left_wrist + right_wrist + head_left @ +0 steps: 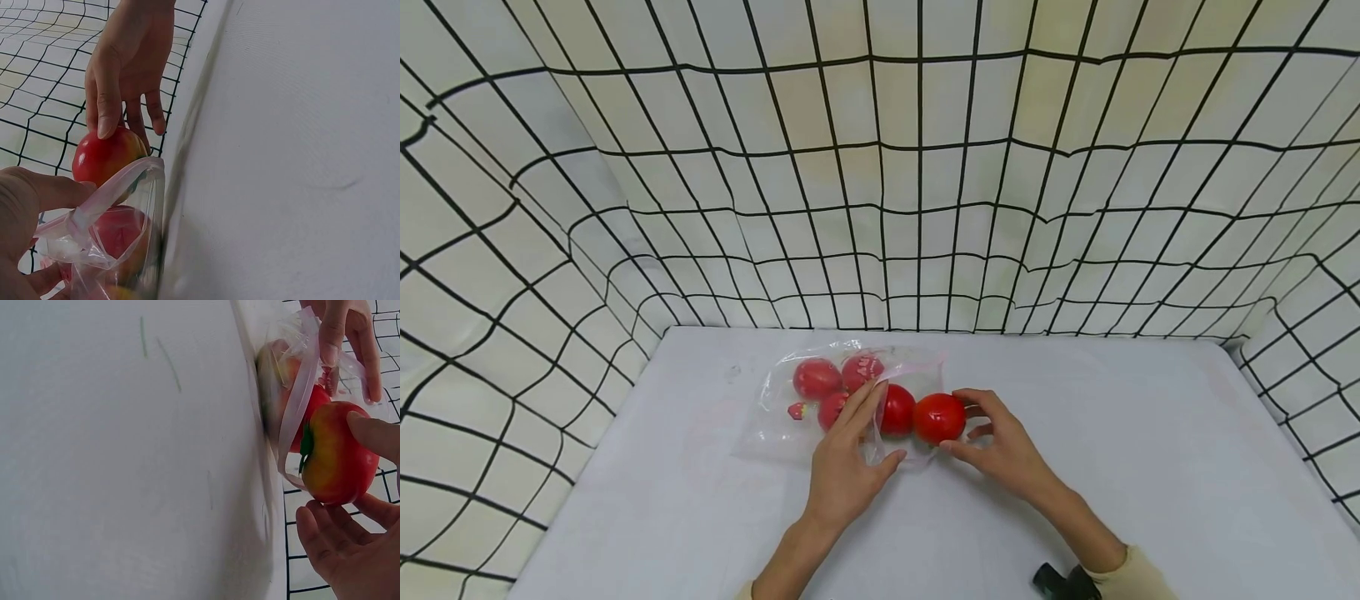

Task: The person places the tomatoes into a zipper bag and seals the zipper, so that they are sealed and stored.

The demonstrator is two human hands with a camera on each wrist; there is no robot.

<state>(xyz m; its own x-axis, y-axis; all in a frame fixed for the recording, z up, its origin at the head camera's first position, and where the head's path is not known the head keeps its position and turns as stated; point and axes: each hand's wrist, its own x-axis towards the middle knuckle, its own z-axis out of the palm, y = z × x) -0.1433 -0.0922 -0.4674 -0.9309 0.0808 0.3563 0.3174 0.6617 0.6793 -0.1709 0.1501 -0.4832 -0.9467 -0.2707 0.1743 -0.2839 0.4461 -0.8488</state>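
Note:
A clear zip bag point(778, 433) with a pink-edged mouth lies on the white table, its mouth facing right. Inside it are several red tomatoes point(817, 379), one of them near the mouth point(897, 408). My left hand point(846, 475) holds the bag at its mouth, thumb apart from the fingers; part of its grip is hidden in the head view. At the mouth, my right hand point(1003, 454) grips a red tomato point(940, 418) between thumb and fingers. In the right wrist view this tomato point(344, 453) shows a yellowish side and a green stem.
White cloth covers the table point(1112, 417). Black netting point(917, 208) over pale walls stands behind the table and at both sides. A small dark object point(1063, 581) sits by the right sleeve at the front edge of the head view.

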